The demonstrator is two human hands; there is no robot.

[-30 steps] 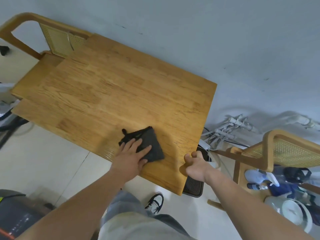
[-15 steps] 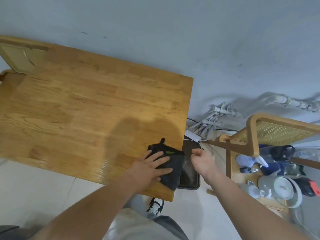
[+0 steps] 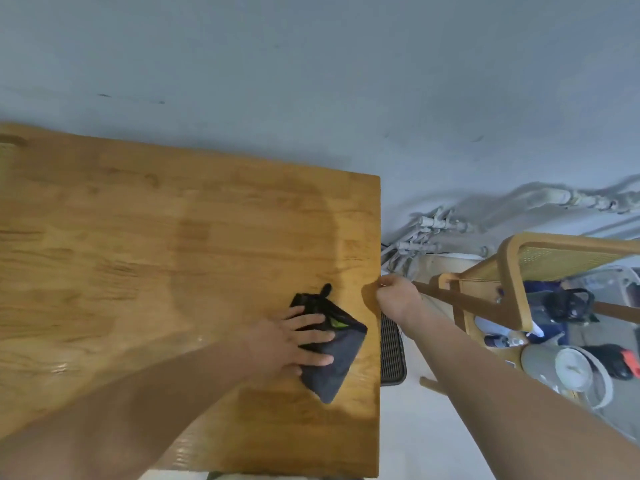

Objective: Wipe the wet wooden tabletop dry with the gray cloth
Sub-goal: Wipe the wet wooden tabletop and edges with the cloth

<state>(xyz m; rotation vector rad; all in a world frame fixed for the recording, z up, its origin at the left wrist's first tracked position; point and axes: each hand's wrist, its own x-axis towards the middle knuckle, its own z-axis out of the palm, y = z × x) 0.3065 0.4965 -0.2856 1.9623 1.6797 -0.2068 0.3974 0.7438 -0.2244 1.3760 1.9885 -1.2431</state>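
Fingers of the left hand lie straight and spread, pressing the gray cloth flat, probably so it mops evenly. Folded and dark, it sits near the right edge of the bench. The right hand curls at that edge, perhaps steadying; whether it grips I cannot tell.

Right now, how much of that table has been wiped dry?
Partway, I'd judge. The far side of the tabletop looks matte, likely dry. The left hand presses the gray cloth flat near the right edge. Glossy wet streaks show along the near edge.
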